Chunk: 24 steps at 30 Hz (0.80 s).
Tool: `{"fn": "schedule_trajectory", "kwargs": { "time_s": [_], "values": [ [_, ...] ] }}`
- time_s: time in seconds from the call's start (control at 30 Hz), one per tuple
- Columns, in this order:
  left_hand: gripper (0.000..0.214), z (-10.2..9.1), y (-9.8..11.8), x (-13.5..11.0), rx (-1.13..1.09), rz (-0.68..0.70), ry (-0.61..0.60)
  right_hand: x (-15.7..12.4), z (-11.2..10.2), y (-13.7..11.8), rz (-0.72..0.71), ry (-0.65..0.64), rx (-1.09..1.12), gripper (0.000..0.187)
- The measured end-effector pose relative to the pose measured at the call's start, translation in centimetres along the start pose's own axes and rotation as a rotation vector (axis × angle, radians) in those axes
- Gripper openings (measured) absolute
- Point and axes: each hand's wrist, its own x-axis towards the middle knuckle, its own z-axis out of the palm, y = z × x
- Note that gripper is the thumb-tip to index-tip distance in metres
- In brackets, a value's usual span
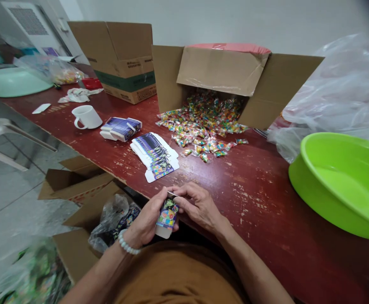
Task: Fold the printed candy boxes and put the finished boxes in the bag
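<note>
A small printed candy box (167, 214), dark with bright fruit pictures, is held upright near the table's front edge. My left hand (151, 214) is wrapped round its side, a beaded bracelet at the wrist. At the box's top end, the fingers of my right hand (200, 205) pinch a white flap. Just beyond my hands lies a fanned stack of flat candy boxes (155, 155). A further bundle of flat boxes (121, 128) sits behind it to the left. Wrapped candies (209, 126) spill from a carton tipped on its side.
The tipped carton (222, 69) and an upright carton (127, 63) stand at the back. A white mug (87, 117) is at left. On the right are a green basin (311, 185) and plastic bags (343, 93). Open cartons (79, 249) stand on the floor beside a plastic stool (0, 137).
</note>
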Motion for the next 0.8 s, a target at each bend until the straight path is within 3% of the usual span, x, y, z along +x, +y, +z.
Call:
{"fn": "schedule_trajectory", "kwargs": {
  "time_s": [0.17,0.33,0.47,0.63,0.8],
  "values": [
    [0.061,0.7,0.1,0.4,-0.014,-0.001,0.045,0.6,0.2,-0.5,0.335,-0.058,0.413,0.015],
    [0.071,0.9,0.2,0.6,0.021,0.068,0.029,1.4,0.7,-0.5,0.484,0.024,0.479,0.019],
    [0.074,0.6,-0.1,0.9,0.073,0.115,0.077,1.1,0.7,-0.3,0.336,0.049,0.372,0.01],
    [0.07,0.4,-0.4,1.2,0.033,0.037,0.145,0.3,0.2,-1.1,0.017,-0.077,0.153,0.01],
    [0.05,0.5,-0.8,0.9,-0.161,0.043,0.069,1.4,-1.2,0.5,-0.005,-0.146,-0.032,0.009]
  ]
}}
